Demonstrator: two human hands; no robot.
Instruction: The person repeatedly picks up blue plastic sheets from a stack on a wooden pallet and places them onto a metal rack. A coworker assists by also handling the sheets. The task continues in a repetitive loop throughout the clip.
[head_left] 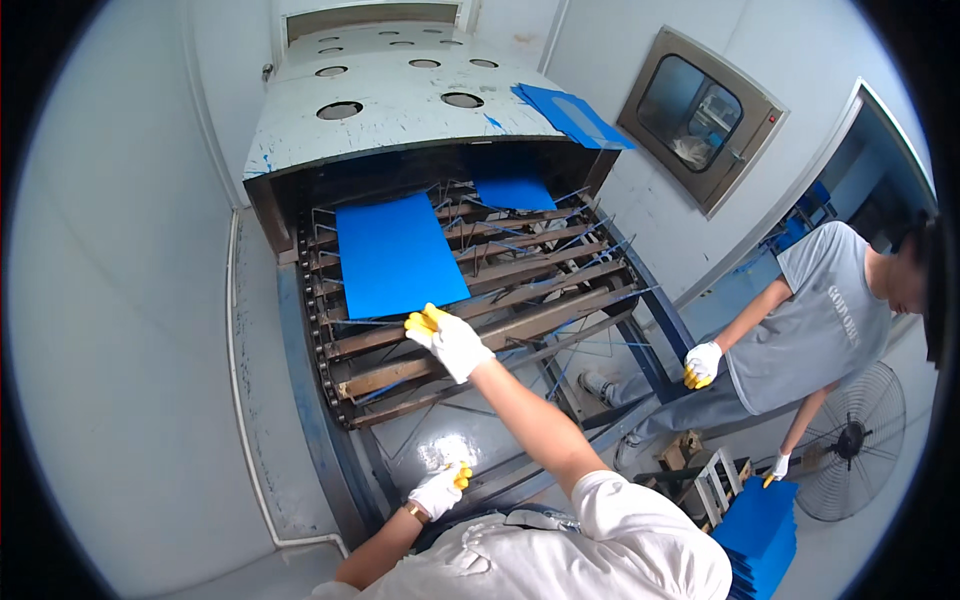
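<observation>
Both of my hands wear white gloves with yellow fingertips. My right hand point(450, 342) reaches forward over the rack, its fingertips at the near edge of a blue sheet point(395, 255), fingers slightly apart and not visibly gripping it. That flat sheet lies across the wire supports and metal bars of the conveyor point(520, 325). A second blue sheet point(512, 190) lies farther right, partly under the hood. Low in front of my body, my left hand point(438, 490) has its fingers curled in, with nothing seen in them.
A pale metal hood point(400, 105) with round holes covers the conveyor's far part; blue sheets point(575, 117) rest on its right corner. At right, a co-worker point(830, 310) in gloves bends beside a stack of blue sheets point(760, 530). Near them stands a fan point(850, 440).
</observation>
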